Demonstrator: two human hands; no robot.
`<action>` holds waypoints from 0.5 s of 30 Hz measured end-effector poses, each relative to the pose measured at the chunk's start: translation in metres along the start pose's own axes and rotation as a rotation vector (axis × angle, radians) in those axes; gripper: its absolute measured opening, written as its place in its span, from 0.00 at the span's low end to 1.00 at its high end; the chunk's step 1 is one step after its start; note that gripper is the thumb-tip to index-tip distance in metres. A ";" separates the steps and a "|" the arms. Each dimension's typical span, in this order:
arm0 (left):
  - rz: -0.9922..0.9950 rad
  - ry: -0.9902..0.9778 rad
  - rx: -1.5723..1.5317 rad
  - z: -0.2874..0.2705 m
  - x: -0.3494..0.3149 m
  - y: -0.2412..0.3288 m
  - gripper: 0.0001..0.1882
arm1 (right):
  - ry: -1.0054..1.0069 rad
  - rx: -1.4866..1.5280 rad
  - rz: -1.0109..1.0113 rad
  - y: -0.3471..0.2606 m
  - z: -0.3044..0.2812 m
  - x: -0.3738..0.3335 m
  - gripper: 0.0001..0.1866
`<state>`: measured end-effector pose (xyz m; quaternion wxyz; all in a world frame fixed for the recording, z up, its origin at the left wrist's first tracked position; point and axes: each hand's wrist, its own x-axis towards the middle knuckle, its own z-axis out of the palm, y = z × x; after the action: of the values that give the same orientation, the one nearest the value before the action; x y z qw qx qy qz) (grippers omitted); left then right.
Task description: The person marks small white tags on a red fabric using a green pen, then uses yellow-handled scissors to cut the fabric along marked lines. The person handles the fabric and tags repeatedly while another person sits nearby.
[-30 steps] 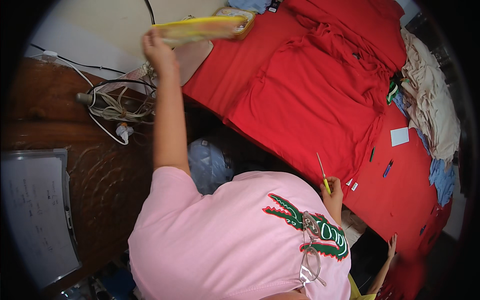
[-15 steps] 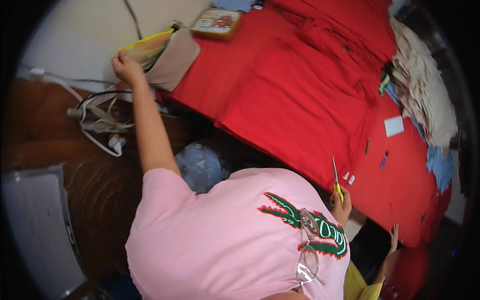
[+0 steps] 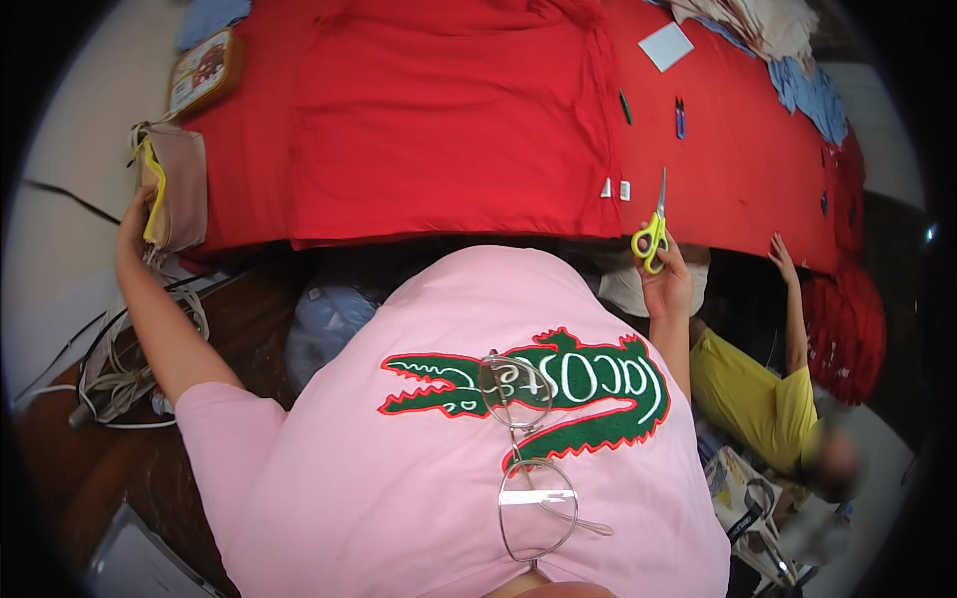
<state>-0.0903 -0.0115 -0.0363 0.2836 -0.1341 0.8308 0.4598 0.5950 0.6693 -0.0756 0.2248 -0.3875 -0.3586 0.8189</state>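
Note:
My right hand (image 3: 666, 283) is closed on scissors with yellow handles (image 3: 650, 239), their blades pointing up and away from me at the table's near edge. Over on the far left, my left hand (image 3: 138, 207) grips the yellow-trimmed edge of a beige bag (image 3: 186, 189); some of its fingers are hidden there. The bag sits at the table's left corner. Between my hands lies a red fabric piece (image 3: 449, 120), spread flat on the red-covered table (image 3: 738, 189). Two small white tags (image 3: 625, 190) are close to the scissor tips.
Thread snips (image 3: 680, 118), a green pen-like stick (image 3: 625, 107) and a white card (image 3: 666, 47) lie on the right. A plastic tub (image 3: 204, 70) is behind the bag. Cables (image 3: 130, 374) hang at lower left. A co-worker in yellow (image 3: 753, 394) rests a hand at the right edge.
My view has swung rightward, and the table now runs straight across. The bag's yellow opening looks narrower, with my left hand still at it. The scissors stay in my right hand.

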 end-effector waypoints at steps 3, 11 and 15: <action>0.092 0.051 0.206 -0.016 0.036 0.002 0.47 | -0.008 0.008 0.010 0.003 -0.009 -0.009 0.35; 0.257 0.145 0.590 -0.026 0.096 -0.007 0.50 | 0.041 -0.010 0.057 0.014 -0.007 -0.020 0.38; 0.299 0.335 0.820 -0.104 0.070 -0.015 0.42 | -0.074 0.004 0.145 0.037 0.000 0.000 0.40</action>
<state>-0.1757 -0.1039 -0.0450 0.1057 0.0377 0.9885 0.1013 0.5918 0.6456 -0.1044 0.1521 -0.3814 -0.3359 0.8477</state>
